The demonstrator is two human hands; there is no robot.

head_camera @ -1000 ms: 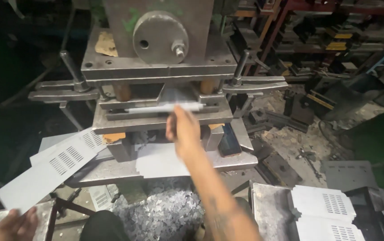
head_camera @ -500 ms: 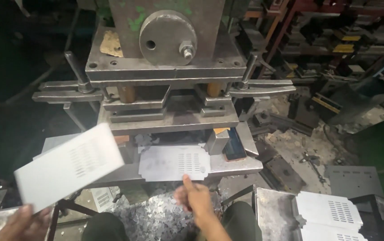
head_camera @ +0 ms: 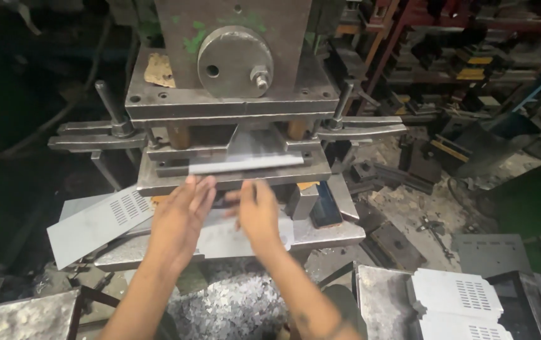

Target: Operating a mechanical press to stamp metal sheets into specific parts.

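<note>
your left hand and right hand reach side by side toward the press, fingers stretched out flat and loose, gripping nothing; both rest over a pale metal sheet lying on the press bed, though actual contact is hard to tell; a second sheet sits in the die gap just ahead; a slotted grey panel lies to your left; metal shavings below.
</note>
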